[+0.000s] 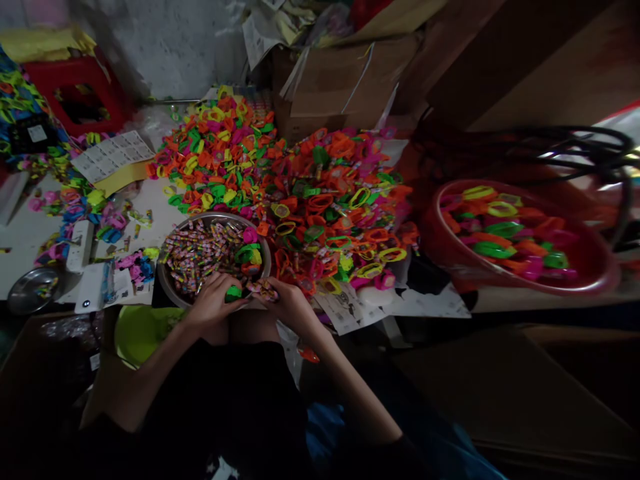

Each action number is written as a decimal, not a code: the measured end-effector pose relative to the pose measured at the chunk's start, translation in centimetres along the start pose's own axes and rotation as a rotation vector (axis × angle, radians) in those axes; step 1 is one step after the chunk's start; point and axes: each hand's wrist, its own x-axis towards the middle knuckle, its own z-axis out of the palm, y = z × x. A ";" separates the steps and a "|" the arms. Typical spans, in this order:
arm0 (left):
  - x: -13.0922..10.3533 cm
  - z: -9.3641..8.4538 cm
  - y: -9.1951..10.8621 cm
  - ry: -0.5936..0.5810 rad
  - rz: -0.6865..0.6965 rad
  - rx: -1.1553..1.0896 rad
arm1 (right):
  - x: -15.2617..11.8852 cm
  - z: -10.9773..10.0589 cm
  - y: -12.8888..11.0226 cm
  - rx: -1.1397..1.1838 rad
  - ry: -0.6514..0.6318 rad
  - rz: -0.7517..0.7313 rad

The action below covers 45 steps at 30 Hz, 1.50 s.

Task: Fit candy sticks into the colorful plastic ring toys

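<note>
My left hand [216,301] is closed on a small green plastic toy [233,293], its fingers over the near rim of a metal bowl [167,283]. Beside it, my right hand [290,305] pinches several small pieces in patterned wrappers [263,290], which look like candies. Many similar wrapped pieces [200,253] fill the bowl, with a few green, yellow and pink plastic toys at its right side. Right behind my right hand spreads a large heap of bright toy watches [320,200], orange, green, yellow and pink.
A red plastic basin [595,267] at the right holds more toy watches. Cardboard boxes [345,80] stand at the back. To the left are a red stool [85,93], a white power strip [80,245] and a small metal dish [30,293]. A lime-green bowl [135,333] sits below the table edge.
</note>
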 end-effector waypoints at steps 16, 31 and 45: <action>-1.1 -1.7 0.8 0.018 0.090 0.024 | -1.3 0.1 -2.6 -0.354 0.082 -0.316; -1.3 -2.2 0.6 -0.119 0.238 0.177 | -1.8 -0.7 -3.0 -0.525 -0.076 -0.512; -2.1 -1.1 0.8 -0.365 0.214 0.164 | -2.8 0.1 -1.5 -0.274 -0.328 -0.360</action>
